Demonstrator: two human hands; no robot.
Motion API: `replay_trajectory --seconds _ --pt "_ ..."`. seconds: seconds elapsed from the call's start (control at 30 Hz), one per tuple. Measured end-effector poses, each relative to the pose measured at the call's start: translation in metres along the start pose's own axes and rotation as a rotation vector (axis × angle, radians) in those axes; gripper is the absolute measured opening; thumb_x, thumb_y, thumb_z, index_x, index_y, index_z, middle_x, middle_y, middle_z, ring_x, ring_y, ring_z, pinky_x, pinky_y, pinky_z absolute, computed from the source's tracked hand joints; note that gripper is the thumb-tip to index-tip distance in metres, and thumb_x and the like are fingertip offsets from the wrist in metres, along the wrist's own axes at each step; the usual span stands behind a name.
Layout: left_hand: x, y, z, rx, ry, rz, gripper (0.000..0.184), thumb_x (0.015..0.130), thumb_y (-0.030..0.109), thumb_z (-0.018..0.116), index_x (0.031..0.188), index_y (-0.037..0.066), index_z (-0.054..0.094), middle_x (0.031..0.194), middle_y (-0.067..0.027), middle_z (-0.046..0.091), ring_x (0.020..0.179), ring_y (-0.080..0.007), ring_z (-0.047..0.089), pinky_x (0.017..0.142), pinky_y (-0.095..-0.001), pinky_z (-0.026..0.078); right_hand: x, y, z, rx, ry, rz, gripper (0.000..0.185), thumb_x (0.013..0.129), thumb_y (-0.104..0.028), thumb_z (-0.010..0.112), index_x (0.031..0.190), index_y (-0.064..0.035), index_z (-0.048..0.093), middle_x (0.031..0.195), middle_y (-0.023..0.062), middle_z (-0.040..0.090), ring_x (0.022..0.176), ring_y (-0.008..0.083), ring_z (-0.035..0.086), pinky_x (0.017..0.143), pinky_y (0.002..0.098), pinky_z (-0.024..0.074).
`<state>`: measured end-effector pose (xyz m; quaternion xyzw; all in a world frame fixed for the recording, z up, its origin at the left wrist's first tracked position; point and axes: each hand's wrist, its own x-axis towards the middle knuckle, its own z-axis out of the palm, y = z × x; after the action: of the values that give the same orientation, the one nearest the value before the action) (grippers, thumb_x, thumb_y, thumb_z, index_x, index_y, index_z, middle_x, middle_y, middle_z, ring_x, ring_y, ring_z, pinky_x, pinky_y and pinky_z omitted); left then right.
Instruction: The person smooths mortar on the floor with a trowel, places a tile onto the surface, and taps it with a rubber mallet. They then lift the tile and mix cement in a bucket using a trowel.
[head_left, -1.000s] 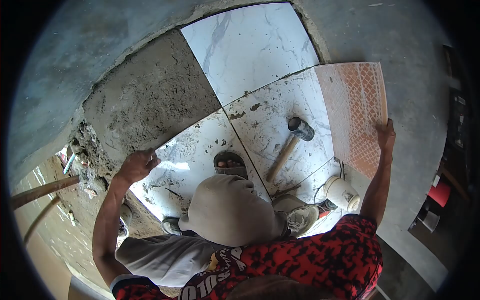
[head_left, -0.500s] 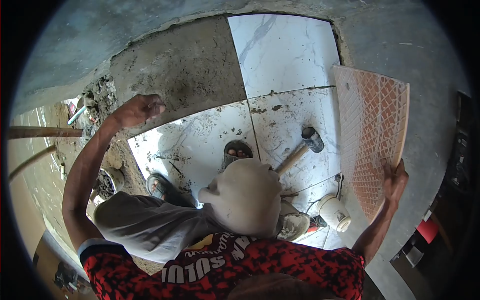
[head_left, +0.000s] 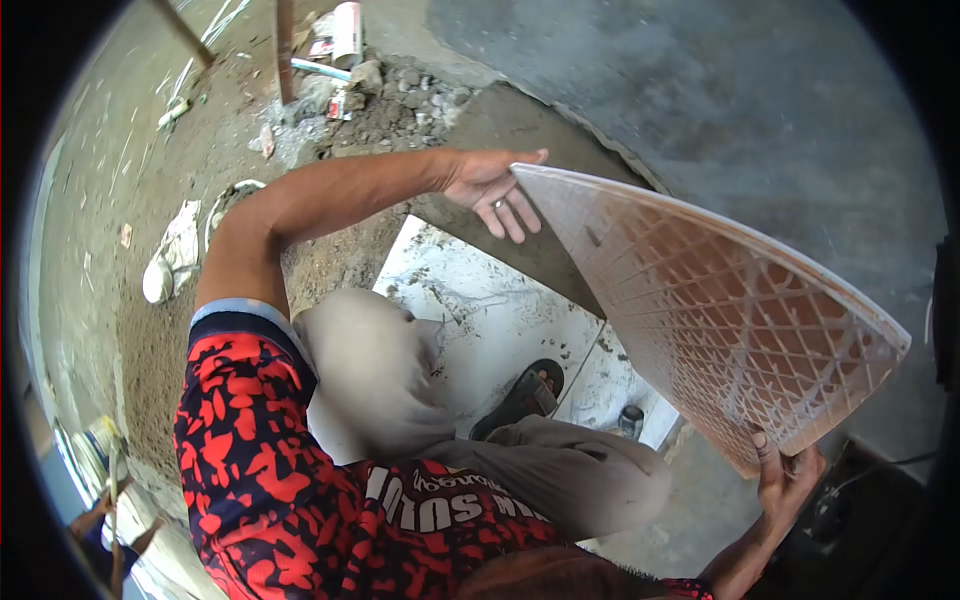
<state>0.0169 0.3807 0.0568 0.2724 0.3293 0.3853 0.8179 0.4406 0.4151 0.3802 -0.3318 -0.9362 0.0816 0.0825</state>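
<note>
A large floor tile is tilted up at the right, its ribbed reddish-brown back showing. My right hand grips its lower right edge, thumb on the ribbed back. At the tile's upper left corner is my left hand, palm against or very near the corner, fingers spread and not wrapped round it. White marbled tiles, smeared with mortar, lie on the floor below. Behind the raised tile, part of the grey mortar bed shows. A dark mallet head rests on a tile near my knee.
Rubble and a white tube lie at the upper left, near a wooden post. A whitish cloth is on the dirt. Another person's arm shows at the lower left. A grey wall borders the right.
The view has turned to the left. The raised tile has swung in over the floor, still in my right hand. My left hand has opened and come to its corner.
</note>
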Motion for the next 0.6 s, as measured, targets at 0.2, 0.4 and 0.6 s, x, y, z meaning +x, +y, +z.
replay_trajectory --seconds 0.2,0.4,0.6 --pt "-0.079 -0.090 -0.010 -0.217 -0.148 0.054 0.109 0.075 0.087 0.027 0.140 -0.001 0.036 0.127 -0.0268 0.051 0.105 -0.0316 0.061 0.066 -0.0347 0.055 0.109 -0.046 0.052 -0.029 -0.153 -0.418 0.021 0.076 -0.007 0.071 0.093 0.0028 0.064 0.084 0.0144 0.069 0.077 0.0255 0.066 0.070 0.0315 0.0507" --pt "-0.119 -0.124 0.001 -0.605 0.128 0.245 0.061 0.091 0.045 0.056 0.118 -0.009 0.054 0.106 -0.0155 0.063 0.093 -0.0173 0.064 0.072 -0.0266 0.052 0.145 -0.053 0.100 0.120 -0.139 -0.395 0.019 0.071 -0.001 0.066 0.089 0.0009 0.064 0.088 0.0155 0.069 0.082 0.0272 0.068 0.072 0.0324 0.0529" --pt "-0.151 -0.087 0.041 -0.467 0.339 0.316 0.037 0.094 0.021 0.056 0.114 -0.009 0.055 0.099 -0.0154 0.064 0.080 -0.0174 0.067 0.066 -0.0299 0.056 0.143 0.026 0.147 0.313 0.058 -0.367 0.014 0.075 -0.002 0.064 0.088 0.0012 0.064 0.096 0.0165 0.069 0.093 0.0262 0.067 0.089 0.0366 0.0492"
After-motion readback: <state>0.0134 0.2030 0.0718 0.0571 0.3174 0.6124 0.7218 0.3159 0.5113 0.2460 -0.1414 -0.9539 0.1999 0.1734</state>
